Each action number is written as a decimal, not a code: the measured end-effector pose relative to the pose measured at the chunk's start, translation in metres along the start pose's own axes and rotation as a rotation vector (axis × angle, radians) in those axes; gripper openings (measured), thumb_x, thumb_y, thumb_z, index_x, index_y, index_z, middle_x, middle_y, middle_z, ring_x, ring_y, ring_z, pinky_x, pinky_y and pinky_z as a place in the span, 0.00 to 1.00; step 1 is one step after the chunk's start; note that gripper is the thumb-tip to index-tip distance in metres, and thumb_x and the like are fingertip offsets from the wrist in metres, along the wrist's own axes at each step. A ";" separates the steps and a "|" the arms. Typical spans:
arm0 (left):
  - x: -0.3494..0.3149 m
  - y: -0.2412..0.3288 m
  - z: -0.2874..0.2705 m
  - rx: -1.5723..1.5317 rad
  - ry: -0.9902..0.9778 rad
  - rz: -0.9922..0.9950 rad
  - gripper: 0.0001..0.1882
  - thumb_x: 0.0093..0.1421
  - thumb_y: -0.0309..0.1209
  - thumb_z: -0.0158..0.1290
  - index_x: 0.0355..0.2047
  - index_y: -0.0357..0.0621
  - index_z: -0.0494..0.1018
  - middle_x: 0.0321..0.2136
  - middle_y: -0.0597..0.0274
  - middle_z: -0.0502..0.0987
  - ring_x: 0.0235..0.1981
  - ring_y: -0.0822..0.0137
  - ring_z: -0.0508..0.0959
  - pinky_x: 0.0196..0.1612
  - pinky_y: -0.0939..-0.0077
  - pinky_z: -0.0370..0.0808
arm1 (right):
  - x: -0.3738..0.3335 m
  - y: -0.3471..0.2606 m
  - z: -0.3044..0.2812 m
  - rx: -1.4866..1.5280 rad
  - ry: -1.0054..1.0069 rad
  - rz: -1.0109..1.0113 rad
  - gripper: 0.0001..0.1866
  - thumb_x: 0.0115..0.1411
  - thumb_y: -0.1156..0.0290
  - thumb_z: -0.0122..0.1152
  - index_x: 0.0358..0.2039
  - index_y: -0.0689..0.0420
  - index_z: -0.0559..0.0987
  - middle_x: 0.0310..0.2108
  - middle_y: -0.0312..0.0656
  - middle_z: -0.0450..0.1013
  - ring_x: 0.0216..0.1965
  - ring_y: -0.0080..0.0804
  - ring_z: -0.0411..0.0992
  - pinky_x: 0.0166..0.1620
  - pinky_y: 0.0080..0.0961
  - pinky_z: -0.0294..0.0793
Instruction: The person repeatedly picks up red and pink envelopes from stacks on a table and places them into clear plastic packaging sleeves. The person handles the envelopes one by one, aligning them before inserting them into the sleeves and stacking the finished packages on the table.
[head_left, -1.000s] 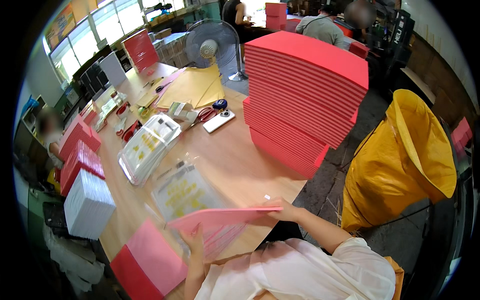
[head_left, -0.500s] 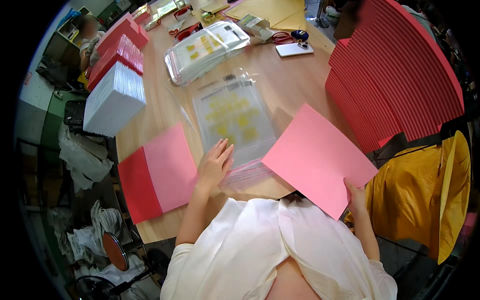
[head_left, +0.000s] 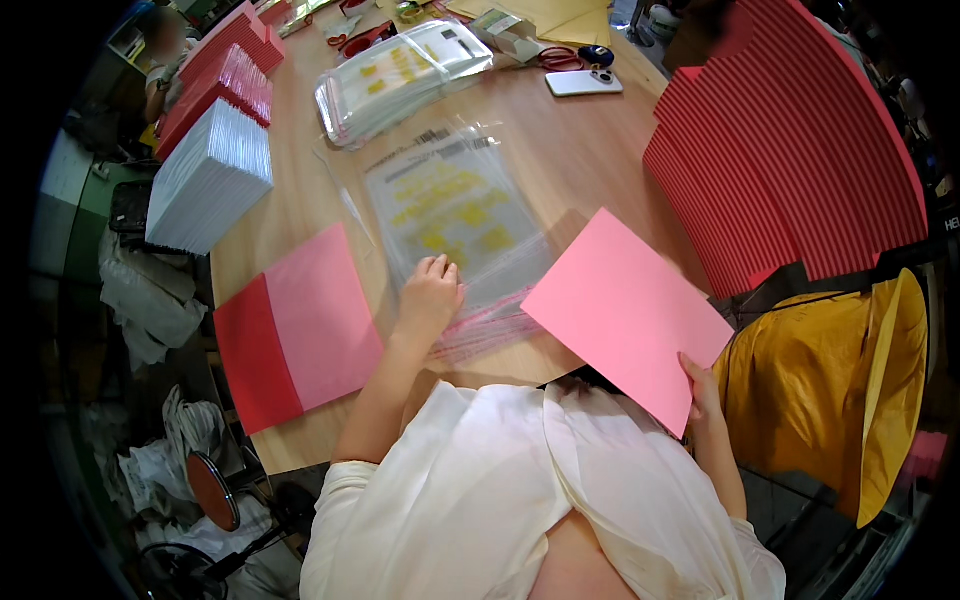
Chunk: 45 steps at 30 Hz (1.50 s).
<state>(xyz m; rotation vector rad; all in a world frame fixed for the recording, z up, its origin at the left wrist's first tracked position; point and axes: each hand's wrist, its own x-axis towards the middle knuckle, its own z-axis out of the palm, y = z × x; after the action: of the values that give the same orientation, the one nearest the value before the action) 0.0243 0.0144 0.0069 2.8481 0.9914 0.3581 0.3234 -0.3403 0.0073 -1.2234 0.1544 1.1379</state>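
A stack of clear plastic bags with yellow print and pink strips along the near end lies in the middle of the table. My left hand rests on its near left part, fingers curled together on the top bag; the fingertips are partly hidden. My right hand grips a pink folder by its lower right edge, thumb on top. This folder is tilted and covers the right corner of the bags. Left of my left arm lies another pink folder with a red band.
A tall stack of red folders stands on the right above a yellow cloth cover. White and red stacks line the left edge. Beyond the bags are a bundled bag pile, a phone and scissors. Someone sits far left.
My left hand's fingers have gone from stretched out to curled on the bags, whose near ends look more spread. My right hand still holds the pink folder. The whole view has shifted slightly.
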 end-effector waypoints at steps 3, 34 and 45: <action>0.010 -0.005 0.005 0.069 -0.016 0.011 0.15 0.53 0.27 0.53 0.41 0.34 0.76 0.46 0.54 0.75 0.49 0.58 0.73 0.50 0.70 0.73 | -0.003 0.000 0.022 0.030 0.007 -0.075 0.20 0.59 0.77 0.58 0.52 0.63 0.69 0.45 0.43 0.73 0.43 0.31 0.75 0.44 0.25 0.79; -0.008 0.014 0.019 -0.373 0.595 -0.198 0.09 0.48 0.21 0.59 0.31 0.43 0.77 0.35 0.58 0.76 0.37 0.58 0.73 0.42 0.66 0.71 | 0.028 0.015 0.073 -0.168 -0.180 0.130 0.21 0.58 0.72 0.62 0.50 0.64 0.71 0.43 0.43 0.75 0.40 0.28 0.76 0.40 0.24 0.78; -0.038 0.030 0.012 -0.736 0.472 -0.690 0.06 0.53 0.22 0.59 0.33 0.41 0.78 0.49 0.58 0.65 0.38 0.65 0.72 0.42 0.75 0.72 | 0.025 0.024 0.084 -0.143 -0.085 0.109 0.21 0.58 0.72 0.62 0.51 0.64 0.70 0.43 0.43 0.74 0.41 0.30 0.75 0.43 0.27 0.79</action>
<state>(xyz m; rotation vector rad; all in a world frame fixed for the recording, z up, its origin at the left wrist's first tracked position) 0.0162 -0.0331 -0.0068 1.6773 1.4440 1.0595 0.2792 -0.2608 0.0099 -1.3028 0.0776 1.3116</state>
